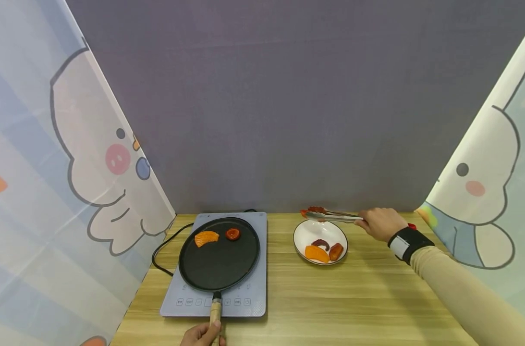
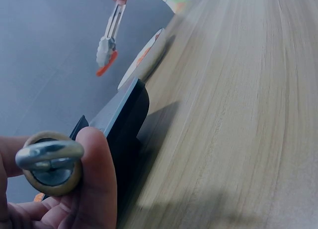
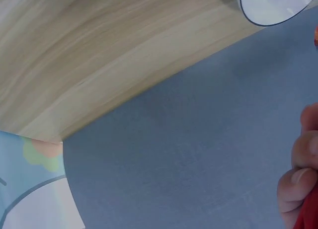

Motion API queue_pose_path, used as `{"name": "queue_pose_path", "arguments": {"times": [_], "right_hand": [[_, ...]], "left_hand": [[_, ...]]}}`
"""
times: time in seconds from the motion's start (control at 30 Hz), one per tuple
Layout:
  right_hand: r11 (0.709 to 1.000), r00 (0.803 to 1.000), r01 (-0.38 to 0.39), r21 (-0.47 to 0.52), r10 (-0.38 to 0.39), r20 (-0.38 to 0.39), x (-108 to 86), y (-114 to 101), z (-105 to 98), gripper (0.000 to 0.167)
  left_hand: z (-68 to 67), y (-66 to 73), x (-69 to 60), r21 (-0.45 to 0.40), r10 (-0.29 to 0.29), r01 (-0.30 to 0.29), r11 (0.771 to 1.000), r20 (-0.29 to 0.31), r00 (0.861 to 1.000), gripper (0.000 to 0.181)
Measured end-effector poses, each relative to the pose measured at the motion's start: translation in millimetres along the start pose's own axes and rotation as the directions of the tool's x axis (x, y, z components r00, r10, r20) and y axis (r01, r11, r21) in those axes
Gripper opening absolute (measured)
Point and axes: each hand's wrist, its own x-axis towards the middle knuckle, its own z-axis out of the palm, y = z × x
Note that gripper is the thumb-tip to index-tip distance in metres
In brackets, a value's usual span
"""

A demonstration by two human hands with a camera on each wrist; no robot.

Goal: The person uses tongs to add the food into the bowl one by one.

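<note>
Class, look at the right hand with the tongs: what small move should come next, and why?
Probably the right hand should bring the tongs a little lower over the bowl. The orange-red piece in their tips hangs in the air near the far rim, and three food pieces lie inside, so letting go from there might miss.

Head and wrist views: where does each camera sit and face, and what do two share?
Head: on head, facing forward and down at pan, bowl; left hand, right hand, right sleeve show.
Left wrist: on that wrist, facing past the handle's end to the tongs; left hand close, right hand beyond.
Right wrist: on that wrist, facing tabletop and grey backdrop; fingers at right edge.
Head and left wrist share tongs and both hands.
</note>
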Motion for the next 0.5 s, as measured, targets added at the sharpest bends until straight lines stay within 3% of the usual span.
{"name": "queue_pose_path", "arguments": {"times": [0.5], "right_hand": [[0.999,0.998,0.054,-0.006,-0.054,-0.043,13.8,-28,-7,0.027]], "left_hand": [[2.1,1.1,-1.9,0.011,0.000,0.000,1.000,-0.013,1.000,0.045]]}}
